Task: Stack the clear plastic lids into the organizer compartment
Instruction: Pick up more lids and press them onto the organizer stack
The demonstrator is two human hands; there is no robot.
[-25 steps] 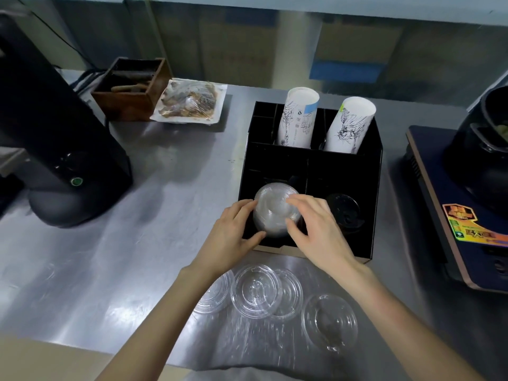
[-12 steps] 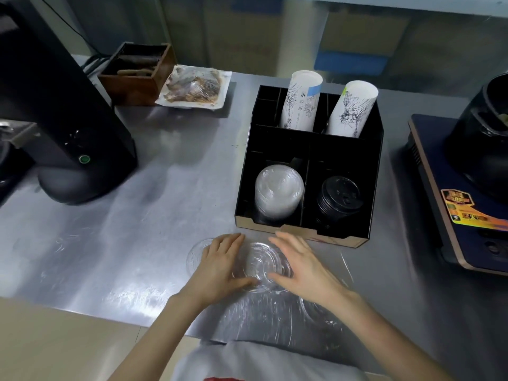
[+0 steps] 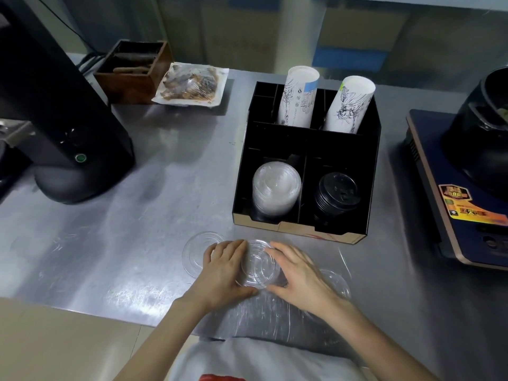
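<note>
My left hand [image 3: 223, 272] and right hand [image 3: 301, 276] cup one clear lid [image 3: 259, 266] between them on the table [image 3: 137, 243], each grip curled against its rim. Two more lids lie beside it; one stack of clear lids [image 3: 275, 188] fills the organizer's [image 3: 308, 138] front-left compartment.

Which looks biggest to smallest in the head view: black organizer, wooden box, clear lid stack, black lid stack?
1. Black organizer, clearly largest.
2. Wooden box, though it sits farther back, so its true size is unsure.
3. Clear lid stack and black lid stack look about alike; I won't rank them.
</note>
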